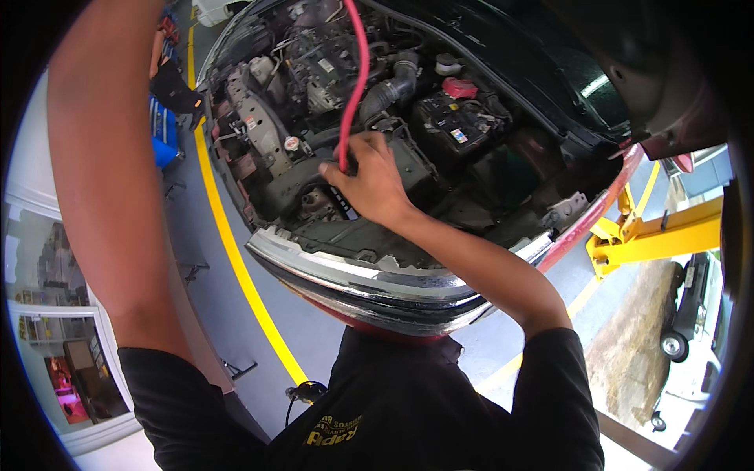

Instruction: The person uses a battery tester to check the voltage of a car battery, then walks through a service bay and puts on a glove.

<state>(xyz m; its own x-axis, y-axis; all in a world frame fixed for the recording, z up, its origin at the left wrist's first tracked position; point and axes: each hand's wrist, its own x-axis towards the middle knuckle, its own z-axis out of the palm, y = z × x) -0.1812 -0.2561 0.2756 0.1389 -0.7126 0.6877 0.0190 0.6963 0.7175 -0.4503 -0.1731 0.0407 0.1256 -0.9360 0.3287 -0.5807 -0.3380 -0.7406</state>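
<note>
My right hand [371, 179] reaches over the front of a car's open engine bay, its fingers closed around the lower end of a thin red hose [358, 78]. From there the hose rises and leaves the picture at the top. Beneath the hand are black plastic parts and a gap where metal shows. Beyond it lie the engine [323, 69] and a ribbed black intake duct [390, 88]; a black battery [462, 124] with a red terminal cover [459, 87] sits to the right. My left arm [110, 180] stretches up past the upper edge, so my left hand is out of sight.
The car's chrome-trimmed front edge [369, 276] lies close to my body. A yellow lift arm [660, 234] stands at right, near a white vehicle [695, 385]. Far left, another person [174, 85] is beside a blue container [163, 140]. A yellow line [236, 259] crosses the floor.
</note>
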